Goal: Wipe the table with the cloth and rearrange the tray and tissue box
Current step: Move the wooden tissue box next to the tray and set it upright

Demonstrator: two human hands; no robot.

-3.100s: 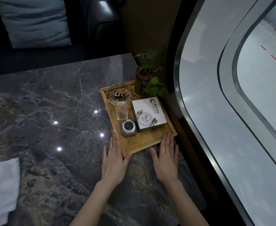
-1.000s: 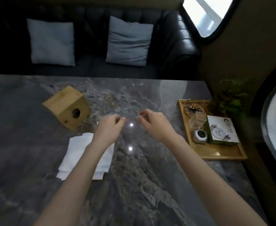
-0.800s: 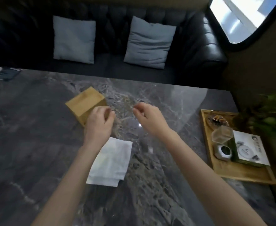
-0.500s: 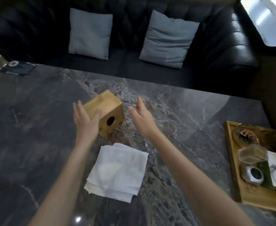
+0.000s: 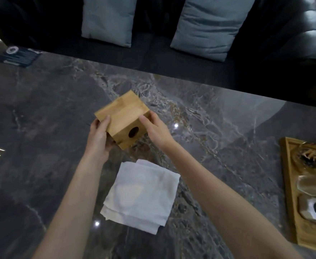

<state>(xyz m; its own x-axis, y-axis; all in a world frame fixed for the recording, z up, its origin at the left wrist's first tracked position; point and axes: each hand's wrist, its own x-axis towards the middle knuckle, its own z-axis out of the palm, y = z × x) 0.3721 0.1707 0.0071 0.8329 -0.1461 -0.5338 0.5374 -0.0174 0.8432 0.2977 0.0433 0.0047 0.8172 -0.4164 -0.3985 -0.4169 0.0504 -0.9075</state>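
A dark marble table [image 5: 41, 113] w/ pale veining is seen from above; behind its far edge, a black sofa [image 5: 284, 34] w/ two grey cushions [image 5: 205, 25] is set. A dark printed card [image 5: 19, 56] lies at the far-left corner.

The wooden tissue box [image 5: 122, 116], roughly cube-shaped so no clear long axis, is held near the table's centre, one corner pointed to the far side and the face w/ the round hole [image 5: 133, 132] turned toward the near-right. Whether it is lifted or resting on the table can't be told. It is clamped from both sides: the left hand [image 5: 99, 137] is wrapped on its left face, thumb laid on the top edge, fingers under/behind; the right hand [image 5: 156, 130] is pressed on its right side, thumb on the top-right corner.

A folded white cloth [image 5: 140, 193] lies flat just near of the box, between the two forearms, untouched by either.

At the right edge a wooden tray [image 5: 291, 193] is partly cut off, long axis running near–far; an ashtray [image 5: 310, 159], a clear cup [image 5: 312, 185] and a silver faceted holder [image 5: 315, 210] are carried in it. Tray and box are well apart.
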